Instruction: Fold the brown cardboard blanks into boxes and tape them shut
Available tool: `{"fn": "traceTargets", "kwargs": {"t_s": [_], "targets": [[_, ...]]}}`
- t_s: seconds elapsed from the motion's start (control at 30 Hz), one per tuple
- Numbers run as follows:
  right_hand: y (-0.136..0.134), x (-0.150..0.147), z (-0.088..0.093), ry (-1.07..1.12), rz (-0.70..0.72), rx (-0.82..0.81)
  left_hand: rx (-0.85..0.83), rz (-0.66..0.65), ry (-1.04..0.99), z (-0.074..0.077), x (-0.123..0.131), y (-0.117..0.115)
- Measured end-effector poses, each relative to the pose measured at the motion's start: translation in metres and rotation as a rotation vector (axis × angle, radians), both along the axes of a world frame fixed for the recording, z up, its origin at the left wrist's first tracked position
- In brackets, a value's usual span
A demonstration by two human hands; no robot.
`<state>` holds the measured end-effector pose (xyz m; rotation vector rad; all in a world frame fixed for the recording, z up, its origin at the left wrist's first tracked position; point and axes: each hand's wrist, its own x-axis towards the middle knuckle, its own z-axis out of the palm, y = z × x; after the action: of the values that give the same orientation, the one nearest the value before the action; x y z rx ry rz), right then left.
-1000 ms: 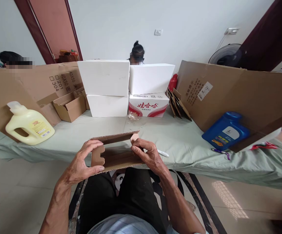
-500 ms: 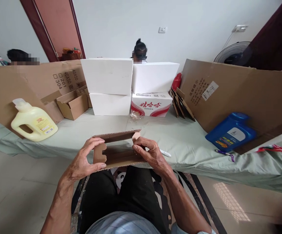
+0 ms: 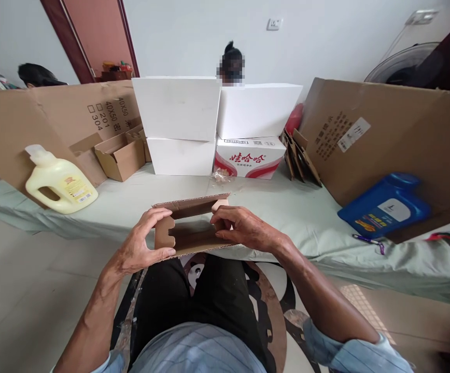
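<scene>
A small brown cardboard box blank [image 3: 192, 228], partly folded, is held over my lap at the front edge of the table. My left hand [image 3: 141, 248] grips its left end flap between thumb and fingers. My right hand [image 3: 244, 228] is closed on its right end, fingers curled over the flap. The back wall of the blank stands up toward the table.
The table [image 3: 279, 207] has a pale green cloth. On it are a yellow jug [image 3: 59, 178] at left, a blue jug [image 3: 384, 204] at right, stacked white boxes [image 3: 178, 111], folded cartons [image 3: 120, 155] and large cardboard sheets [image 3: 396, 134]. A person [image 3: 231, 62] sits behind the boxes.
The camera view has tilted and shifted a little. Both hands keep hold of the cardboard blank; my right hand has turned more over its right end.
</scene>
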<state>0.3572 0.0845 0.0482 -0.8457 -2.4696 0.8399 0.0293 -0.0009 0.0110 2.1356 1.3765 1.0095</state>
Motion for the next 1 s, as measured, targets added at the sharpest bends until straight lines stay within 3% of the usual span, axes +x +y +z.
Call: {"fn": "traceTargets", "kwargs": {"t_s": [0.27, 0.53, 0.8, 1.0], "targets": [[-0.005, -0.007, 0.005, -0.082, -0.073, 0.235, 0.009, 0.03, 0.011, -0.001, 0.005, 0.003], [-0.01, 0.003, 0.001, 0.013, -0.015, 0.175, 0.071, 0.007, 0.076, -0.004, 0.001, 0.003], [-0.011, 0.006, -0.004, 0.12, -0.065, 0.127, 0.162, -0.1, 0.239, 0.004, 0.002, 0.007], [-0.011, 0.008, -0.013, 0.25, -0.108, 0.14, 0.168, -0.122, 0.207, 0.004, -0.003, 0.009]]}}
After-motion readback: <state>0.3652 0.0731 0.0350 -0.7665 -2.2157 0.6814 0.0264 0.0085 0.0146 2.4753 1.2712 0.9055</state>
